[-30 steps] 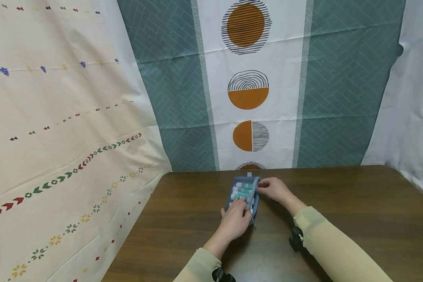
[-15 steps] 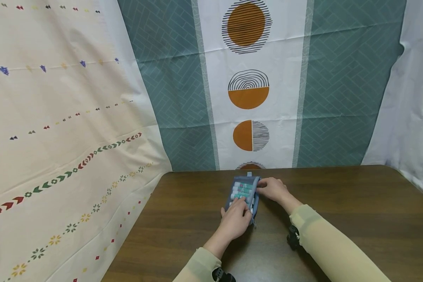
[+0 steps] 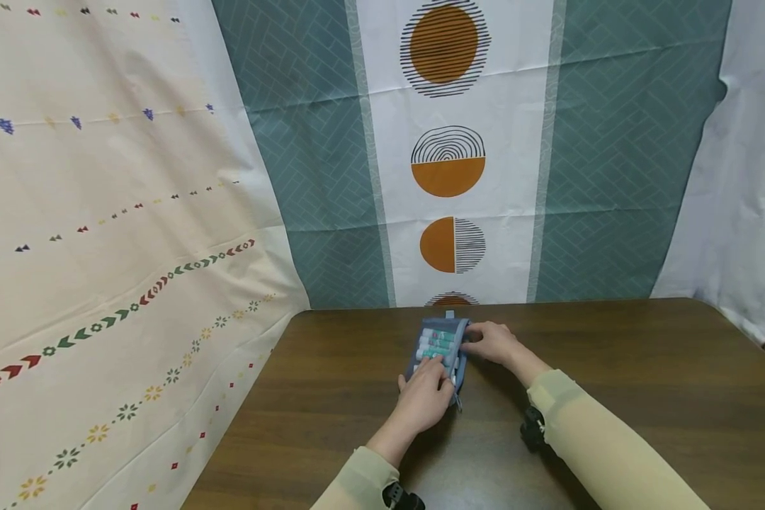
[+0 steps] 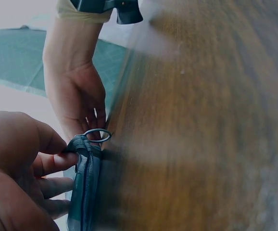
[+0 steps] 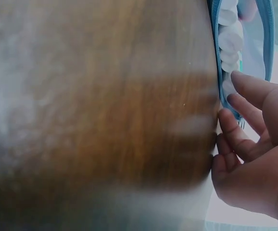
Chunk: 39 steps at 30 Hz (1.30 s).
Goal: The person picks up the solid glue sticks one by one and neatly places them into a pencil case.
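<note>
A blue-grey zip pouch [image 3: 445, 324] with a clear window lies near the far edge of the table. Through its window show several white-and-teal tubes [image 3: 438, 341]. My left hand [image 3: 423, 397] lies over its near end, fingertips on the window; in the left wrist view, thumb and index finger pinch the corner beside the zip's ring pull [image 4: 98, 135]. At the right side the zip gapes, with white round tube ends [image 5: 231, 39] showing inside. My right hand [image 3: 494, 343] is at the far part of this opening, thumb and index finger around a white tube end [image 5: 228, 87].
The brown wooden table [image 3: 331, 425] extends to both sides of the pouch. A green-and-white patterned cloth [image 3: 612, 163] hangs behind its far edge, and a cream patterned cloth [image 3: 134, 212] hangs along the left. A black camera [image 3: 533, 427] sits on the right wrist.
My right hand has shifted slightly left and inward at the pouch's opening. The left hand and pouch stay nearly in place.
</note>
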Available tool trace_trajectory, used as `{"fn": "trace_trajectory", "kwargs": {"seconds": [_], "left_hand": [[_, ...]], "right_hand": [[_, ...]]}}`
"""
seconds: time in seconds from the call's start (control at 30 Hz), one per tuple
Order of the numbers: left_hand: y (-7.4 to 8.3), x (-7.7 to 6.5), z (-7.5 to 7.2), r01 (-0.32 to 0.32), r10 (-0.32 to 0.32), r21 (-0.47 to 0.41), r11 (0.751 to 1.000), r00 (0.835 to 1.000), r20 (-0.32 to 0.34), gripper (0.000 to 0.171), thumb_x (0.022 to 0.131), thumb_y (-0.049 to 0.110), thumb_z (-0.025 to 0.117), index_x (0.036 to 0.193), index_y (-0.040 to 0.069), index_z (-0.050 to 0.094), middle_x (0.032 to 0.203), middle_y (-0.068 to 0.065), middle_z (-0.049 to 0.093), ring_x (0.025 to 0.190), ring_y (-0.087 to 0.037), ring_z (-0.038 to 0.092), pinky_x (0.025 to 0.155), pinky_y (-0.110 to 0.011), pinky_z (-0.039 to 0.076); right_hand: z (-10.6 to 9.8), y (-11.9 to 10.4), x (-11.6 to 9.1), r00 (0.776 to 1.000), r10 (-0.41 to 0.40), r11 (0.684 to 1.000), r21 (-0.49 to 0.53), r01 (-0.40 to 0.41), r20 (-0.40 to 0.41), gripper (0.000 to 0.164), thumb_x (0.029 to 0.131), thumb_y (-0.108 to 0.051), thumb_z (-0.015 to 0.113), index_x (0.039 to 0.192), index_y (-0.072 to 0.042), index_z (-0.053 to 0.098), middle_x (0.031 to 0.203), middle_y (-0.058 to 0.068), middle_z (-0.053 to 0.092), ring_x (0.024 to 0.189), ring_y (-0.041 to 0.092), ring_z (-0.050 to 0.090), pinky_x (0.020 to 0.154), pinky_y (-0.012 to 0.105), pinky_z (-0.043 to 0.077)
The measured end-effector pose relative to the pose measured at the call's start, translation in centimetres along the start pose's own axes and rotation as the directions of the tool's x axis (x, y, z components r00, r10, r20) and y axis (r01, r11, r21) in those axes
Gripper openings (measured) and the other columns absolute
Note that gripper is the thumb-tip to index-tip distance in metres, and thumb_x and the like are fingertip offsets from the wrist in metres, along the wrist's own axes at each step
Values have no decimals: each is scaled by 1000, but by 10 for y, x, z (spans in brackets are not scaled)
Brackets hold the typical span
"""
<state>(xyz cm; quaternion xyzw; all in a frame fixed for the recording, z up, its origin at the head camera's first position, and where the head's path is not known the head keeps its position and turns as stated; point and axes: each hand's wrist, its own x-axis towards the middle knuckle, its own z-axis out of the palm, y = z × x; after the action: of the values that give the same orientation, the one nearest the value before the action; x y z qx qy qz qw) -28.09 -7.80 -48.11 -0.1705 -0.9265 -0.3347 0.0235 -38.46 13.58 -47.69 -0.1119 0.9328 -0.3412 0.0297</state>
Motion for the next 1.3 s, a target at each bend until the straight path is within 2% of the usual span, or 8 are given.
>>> {"fn": "trace_trajectory", "kwargs": {"seconds": [0.17,0.2,0.27,0.37,0.43,0.53,0.87,1.3], "left_hand": [[0,1,0,-1,1,1,1000,1000,7,24,108,15,57,84,19,56,166,-15,53,159,-43,39,113,-92,15],[-1,1,0,-2,2,2,1000,1000,5,24,107,15,57,84,19,56,166,-15,53,159,-43,39,112,-92,15],[-1,1,0,-1,1,5,1000,1000,4,24,108,15,58,84,19,56,166,-15,53,159,-43,39,113,-92,15],[-2,2,0,-1,1,12,1000,1000,-2,24,107,14,59,84,19,56,165,-14,54,159,-43,40,112,-92,15],[-2,2,-1,-2,2,14,1000,1000,-4,24,107,14,59,84,19,56,165,-13,55,159,-43,40,112,-92,15],[-3,2,-2,-3,3,14,1000,1000,-10,25,107,14,59,83,19,56,164,-12,56,159,-43,40,112,-93,15],[-2,4,2,-2,2,15,1000,1000,-15,29,106,14,60,78,19,57,165,-12,55,158,-43,41,112,-93,16],[9,2,3,10,-11,35,999,1000,18,26,108,18,64,83,21,57,167,-14,52,159,-42,39,114,-91,16]], "right_hand": [[5,34,19,991,-121,991,72,117,51,60,99,-41,81,144,-3,69,113,17,73,102,34,63,85,49,56],[8,47,25,984,-169,981,107,162,61,61,99,-44,81,145,-4,68,110,15,72,97,30,62,80,45,56],[4,49,23,975,-202,969,167,184,92,64,100,-44,81,147,-4,66,106,12,69,92,27,60,75,41,52],[-7,36,7,975,-169,961,242,132,141,64,102,-33,80,153,0,59,109,11,66,96,26,58,80,41,50],[-19,14,-13,979,-110,967,246,66,172,66,103,-25,80,155,5,54,115,12,67,104,29,59,90,46,51],[-22,12,-21,976,-100,966,254,48,193,66,103,-23,78,157,5,52,124,14,68,112,30,60,101,52,51],[-26,16,-36,971,-121,987,133,95,204,70,101,-30,81,157,3,53,137,21,66,125,37,61,109,59,50],[-31,23,-70,964,-187,982,29,185,191,70,100,-34,82,154,3,56,137,17,64,129,40,58,110,64,47]]}}
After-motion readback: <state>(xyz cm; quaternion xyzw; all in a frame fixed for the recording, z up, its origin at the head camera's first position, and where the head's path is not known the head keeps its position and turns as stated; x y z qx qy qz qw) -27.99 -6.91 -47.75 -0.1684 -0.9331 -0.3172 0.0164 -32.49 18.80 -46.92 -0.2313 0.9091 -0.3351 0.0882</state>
